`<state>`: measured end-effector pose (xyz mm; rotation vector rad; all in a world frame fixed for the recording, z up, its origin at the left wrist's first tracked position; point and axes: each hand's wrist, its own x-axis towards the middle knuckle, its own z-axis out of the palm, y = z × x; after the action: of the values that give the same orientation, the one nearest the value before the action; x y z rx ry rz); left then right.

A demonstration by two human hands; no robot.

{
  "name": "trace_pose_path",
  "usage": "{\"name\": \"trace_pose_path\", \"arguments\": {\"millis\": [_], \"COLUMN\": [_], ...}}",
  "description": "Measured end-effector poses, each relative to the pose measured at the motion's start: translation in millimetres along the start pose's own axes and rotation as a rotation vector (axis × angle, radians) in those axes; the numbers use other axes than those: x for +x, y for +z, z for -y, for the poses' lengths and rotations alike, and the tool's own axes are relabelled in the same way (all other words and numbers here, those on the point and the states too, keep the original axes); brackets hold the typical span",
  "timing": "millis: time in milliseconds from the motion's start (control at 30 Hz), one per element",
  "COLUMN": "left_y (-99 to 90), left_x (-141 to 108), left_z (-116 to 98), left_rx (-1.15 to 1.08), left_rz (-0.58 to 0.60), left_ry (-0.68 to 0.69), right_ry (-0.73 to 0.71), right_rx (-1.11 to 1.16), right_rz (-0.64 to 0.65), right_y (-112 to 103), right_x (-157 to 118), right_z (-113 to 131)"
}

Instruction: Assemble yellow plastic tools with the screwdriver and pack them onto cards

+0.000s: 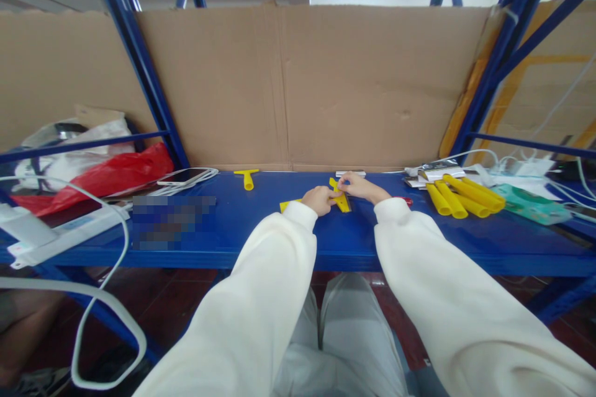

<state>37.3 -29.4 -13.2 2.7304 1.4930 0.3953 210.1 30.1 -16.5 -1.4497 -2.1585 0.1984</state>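
A yellow plastic scraper-like piece (pixel 343 203) is held at a tilt just above the blue tabletop. My left hand (pixel 319 200) is closed around its left side. My right hand (pixel 357 187) pinches at its upper end, with the fingertips pressed together; whatever small part they may hold is too small to tell. Another yellow piece (pixel 289 205) shows by my left wrist, mostly hidden behind the hand and cuff. A pale flat strip (pixel 351 173) lies just beyond my right hand. Farther left stands a yellow T-shaped piece (pixel 248 180) with a round hollow handle.
Several yellow-handled scrapers (pixel 460 195) are piled at the right, beside a green packet (pixel 531 203). A small red object (pixel 408 201) lies by my right cuff. Leftward are a phone-like device (pixel 186 177), a white power strip (pixel 69 232) and cables. Cardboard (pixel 326 87) walls the back.
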Motion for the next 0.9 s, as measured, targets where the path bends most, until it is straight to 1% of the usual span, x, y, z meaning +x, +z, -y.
{"name": "trace_pose_path", "arguments": {"millis": [133, 333, 533, 700, 900], "left_y": [0.8, 0.4, -0.5, 0.1, -0.1], "left_x": [0.2, 0.1, -0.5, -0.6, -1.0], "left_z": [-0.1, -0.2, -1.4, -1.7, -1.8], "left_rx": [-0.001, 0.0, -0.002, 0.01, 0.035], "left_rz": [-0.009, -0.003, 0.0, 0.001, 0.01], "left_ry": [-0.004, 0.005, -0.012, -0.006, 0.007], "right_ry": [-0.016, -0.023, -0.037, -0.047, -0.082], "right_rx": [-0.064, -0.095, -0.108, -0.153, -0.227], "right_rz": [-0.007, -0.017, 0.022, -0.022, -0.014], "right_y": [-1.3, -0.7, -0.8, -1.2, -2.1], "right_x": [-0.4, -0.2, 1.6, -1.2, -3.1], "right_z": [-1.2, -2.6, -5.1, -4.1, -1.2]}}
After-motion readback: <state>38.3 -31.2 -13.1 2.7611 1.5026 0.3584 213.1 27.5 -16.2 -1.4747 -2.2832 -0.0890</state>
